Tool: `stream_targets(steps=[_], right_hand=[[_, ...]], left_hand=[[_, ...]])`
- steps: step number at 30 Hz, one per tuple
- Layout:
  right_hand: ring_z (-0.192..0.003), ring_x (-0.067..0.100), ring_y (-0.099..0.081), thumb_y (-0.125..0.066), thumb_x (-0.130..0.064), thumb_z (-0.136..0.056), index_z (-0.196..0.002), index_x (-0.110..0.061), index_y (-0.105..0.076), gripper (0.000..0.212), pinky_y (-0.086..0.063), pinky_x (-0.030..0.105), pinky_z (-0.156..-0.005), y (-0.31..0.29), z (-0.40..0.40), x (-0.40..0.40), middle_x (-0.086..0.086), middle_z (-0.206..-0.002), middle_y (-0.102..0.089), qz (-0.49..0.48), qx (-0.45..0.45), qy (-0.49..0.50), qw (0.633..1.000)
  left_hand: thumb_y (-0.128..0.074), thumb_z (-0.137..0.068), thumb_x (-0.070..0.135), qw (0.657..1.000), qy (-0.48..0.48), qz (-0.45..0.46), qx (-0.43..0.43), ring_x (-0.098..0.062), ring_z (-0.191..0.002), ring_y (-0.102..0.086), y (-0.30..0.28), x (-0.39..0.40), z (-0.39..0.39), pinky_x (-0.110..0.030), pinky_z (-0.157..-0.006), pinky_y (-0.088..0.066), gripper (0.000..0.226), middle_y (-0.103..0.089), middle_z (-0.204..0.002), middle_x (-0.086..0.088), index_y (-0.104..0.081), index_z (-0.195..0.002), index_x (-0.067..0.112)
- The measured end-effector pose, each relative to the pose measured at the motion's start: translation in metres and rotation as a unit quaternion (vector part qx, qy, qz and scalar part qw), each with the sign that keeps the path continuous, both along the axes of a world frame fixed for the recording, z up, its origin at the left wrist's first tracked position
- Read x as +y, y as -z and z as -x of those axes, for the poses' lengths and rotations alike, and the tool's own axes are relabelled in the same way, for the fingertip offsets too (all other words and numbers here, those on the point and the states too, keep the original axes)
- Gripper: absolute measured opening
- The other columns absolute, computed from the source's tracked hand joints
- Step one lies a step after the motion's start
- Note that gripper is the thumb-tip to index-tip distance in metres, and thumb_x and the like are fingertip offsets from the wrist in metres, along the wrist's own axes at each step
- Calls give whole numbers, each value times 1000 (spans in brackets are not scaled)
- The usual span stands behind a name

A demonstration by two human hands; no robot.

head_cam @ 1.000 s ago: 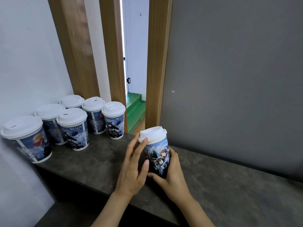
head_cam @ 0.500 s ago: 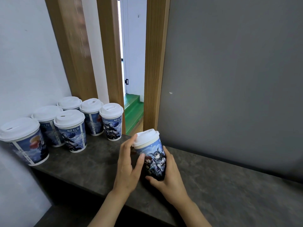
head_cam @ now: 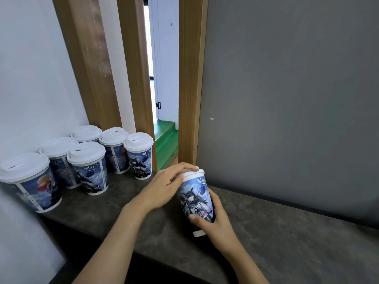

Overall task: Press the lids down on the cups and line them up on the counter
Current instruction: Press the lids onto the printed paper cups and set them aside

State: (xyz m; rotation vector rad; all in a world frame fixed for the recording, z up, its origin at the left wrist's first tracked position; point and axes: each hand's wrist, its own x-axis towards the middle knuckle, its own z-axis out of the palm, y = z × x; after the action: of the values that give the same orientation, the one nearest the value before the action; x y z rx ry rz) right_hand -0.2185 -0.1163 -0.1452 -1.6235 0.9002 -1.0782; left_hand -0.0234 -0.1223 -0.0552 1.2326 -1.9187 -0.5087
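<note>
A blue printed paper cup (head_cam: 195,198) with a white lid (head_cam: 198,172) stands on the dark counter (head_cam: 287,238), tilted slightly. My right hand (head_cam: 213,224) grips its lower body from the right. My left hand (head_cam: 168,185) lies over the lid, fingers draped across its top and left rim, covering most of it. Several more lidded cups of the same print stand grouped at the counter's left end, the nearest being a cup (head_cam: 139,155) by the wooden post and a large cup (head_cam: 30,181) at the far left.
A grey wall panel (head_cam: 287,99) rises behind the counter on the right. Wooden posts (head_cam: 190,78) frame a narrow gap showing a green floor (head_cam: 166,140). A white wall (head_cam: 30,78) bounds the left end. The counter's front edge runs diagonally below my forearms.
My left hand rose from the cup's left side onto its lid. The cup, which leaned left, now stands nearly upright, and my right hand slid lower on it.
</note>
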Motion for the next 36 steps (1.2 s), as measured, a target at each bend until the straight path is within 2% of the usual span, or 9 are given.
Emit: stream_targets(steps=[5, 11, 15, 17, 21, 24, 28, 32, 36], right_hand=[[-125, 8, -57, -88, -24, -66, -142, -33, -41, 91, -50, 35, -104, -1, -6, 3, -13, -136, -57, 42, 12, 58, 997], [-127, 1, -53, -89, -31, -62, -148, -31, -33, 102, -46, 26, -105, 2, -8, 3, -19, -138, -52, 57, 29, 65, 996], [-114, 1, -63, -91, -34, -62, -139, -33, -36, 95, -53, 28, -98, 4, -4, 0, -26, -122, -62, 15, 23, 37, 999], [-114, 2, -62, -91, -35, -63, -136, -38, -37, 91, -53, 28, -98, 3, -3, -1, -28, -121, -62, 4, 21, 24, 999], [-118, 5, -61, -91, -31, -65, -136, -36, -36, 90, -52, 28, -100, 3, -6, 1, -26, -124, -60, 11, 23, 24, 999], [-118, 7, -61, -91, -32, -64, -137, -35, -36, 92, -52, 31, -101, 4, -6, 1, -22, -126, -60, 25, 22, 32, 999], [-116, 3, -61, -91, -34, -61, -130, -41, -36, 90, -53, 27, -98, 3, -8, 2, -25, -124, -59, 35, 20, 50, 998], [-118, 0, -59, -93, -26, -61, -135, -41, -34, 95, -51, 15, -93, 3, -7, 1, -30, -125, -57, 36, -3, 60, 998], [-114, 2, -63, -94, -32, -60, -134, -39, -37, 94, -54, 21, -93, 6, -3, -2, -26, -122, -62, -4, -11, 29, 1000]], left_hand=[[-57, -95, 36, 998, -34, 34, 26, -1, -111, -56, -3, 2, 8, -12, -89, -42, 31, -59, -112, 22, -60, -126, 39], [-61, -95, 22, 999, -40, 32, 0, 1, -107, -55, -14, 5, 16, -15, -86, -42, 33, -62, -112, 9, -64, -127, 30], [-53, -98, 7, 1000, -8, 15, 14, 18, -114, -46, -19, 14, 19, -5, -91, -38, 41, -58, -117, 26, -60, -118, 43], [-52, -98, 8, 1000, -7, 3, 8, 17, -112, -48, -21, 17, 19, -6, -89, -40, 38, -58, -117, 28, -58, -114, 42], [-61, -90, 35, 999, -45, 13, -23, 3, -103, -55, -24, 18, 22, -13, -75, -42, 12, -61, -107, 19, -56, -101, 39], [-65, -81, 55, 991, -103, 53, -73, 4, -97, -54, -23, 18, 29, -11, -71, -42, 25, -58, -101, 19, -54, -99, 42], [-63, -92, 36, 990, -95, 79, -69, 4, -99, -50, -21, 17, 31, -7, -79, -39, 24, -54, -98, 17, -62, -116, 38], [-59, -96, 16, 992, -77, 76, -65, 3, -103, -53, -20, 16, 27, -5, -84, -36, 21, -62, -108, 14, -63, -114, 25], [-51, -99, 7, 998, -44, 15, -30, 19, -121, -42, -18, 17, 18, -6, -98, -35, 33, -58, -122, 25, -61, -119, 30]])
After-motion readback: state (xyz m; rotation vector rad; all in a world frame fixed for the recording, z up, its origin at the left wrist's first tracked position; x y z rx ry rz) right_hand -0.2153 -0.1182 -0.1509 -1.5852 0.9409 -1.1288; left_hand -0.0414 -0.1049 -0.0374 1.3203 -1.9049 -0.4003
